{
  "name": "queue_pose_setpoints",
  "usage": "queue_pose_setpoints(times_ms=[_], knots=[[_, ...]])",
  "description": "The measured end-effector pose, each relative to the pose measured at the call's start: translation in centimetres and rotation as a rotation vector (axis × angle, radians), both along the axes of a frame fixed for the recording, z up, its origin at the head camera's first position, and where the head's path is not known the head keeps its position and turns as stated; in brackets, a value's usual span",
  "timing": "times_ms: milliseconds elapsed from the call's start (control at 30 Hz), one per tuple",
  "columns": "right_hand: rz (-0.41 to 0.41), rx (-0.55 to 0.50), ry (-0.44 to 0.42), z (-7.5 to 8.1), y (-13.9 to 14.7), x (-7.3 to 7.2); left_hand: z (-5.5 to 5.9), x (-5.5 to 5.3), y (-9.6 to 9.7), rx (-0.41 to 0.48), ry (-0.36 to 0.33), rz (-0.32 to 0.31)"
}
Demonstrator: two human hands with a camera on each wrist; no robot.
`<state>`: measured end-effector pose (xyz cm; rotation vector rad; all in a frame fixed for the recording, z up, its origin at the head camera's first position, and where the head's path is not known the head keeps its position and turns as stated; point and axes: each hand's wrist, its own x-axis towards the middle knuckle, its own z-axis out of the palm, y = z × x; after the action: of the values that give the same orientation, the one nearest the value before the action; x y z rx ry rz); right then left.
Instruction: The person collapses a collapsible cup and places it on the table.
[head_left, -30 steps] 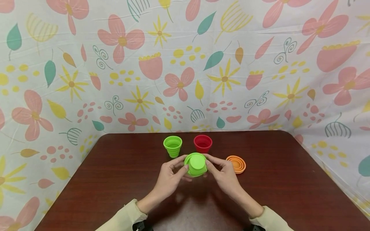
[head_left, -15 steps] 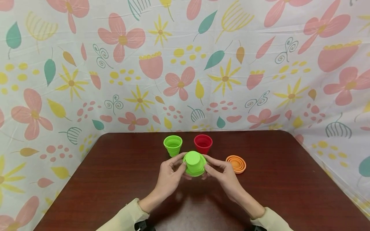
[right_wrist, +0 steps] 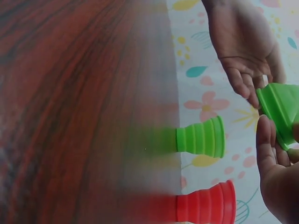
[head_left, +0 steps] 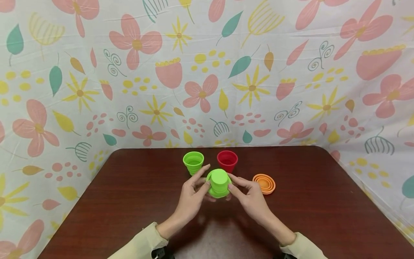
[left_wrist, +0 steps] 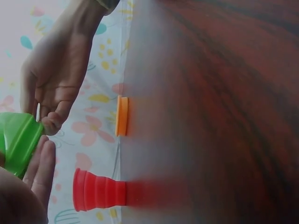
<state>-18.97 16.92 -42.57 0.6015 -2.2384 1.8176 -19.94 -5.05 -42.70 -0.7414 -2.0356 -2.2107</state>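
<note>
Pinching stepped green cup base-up | with part-curled fingers of left hand and right hand | near ribbed, flared red cup

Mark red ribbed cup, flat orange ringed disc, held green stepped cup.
Red ribbed cup (left_wrist: 99,190), left wrist view, side wall.
Flat orange ringed disc (head_left: 264,184), head view, centre.
Held green stepped cup (head_left: 219,184), head view, stepped wall.

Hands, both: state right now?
Left hand: holding the upside-down green cup between thumb and fingers, index finger extended.
Right hand: holding the same cup from the other side, thumb on it.
</note>
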Motion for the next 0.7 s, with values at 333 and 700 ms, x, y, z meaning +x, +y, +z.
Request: queue_pose_setpoints(times_ms=[333, 700], knots=[[-0.079, 0.03, 0.066, 0.2, -0.4, -0.11, -0.52, 0.0, -0.31, 0.101, -0.002, -0.245], [0.092, -0.067, -0.048, 0.23, 0.17, 0.04, -0.45, -0.32, -0.61, 0.157, 0.034, -0.232]])
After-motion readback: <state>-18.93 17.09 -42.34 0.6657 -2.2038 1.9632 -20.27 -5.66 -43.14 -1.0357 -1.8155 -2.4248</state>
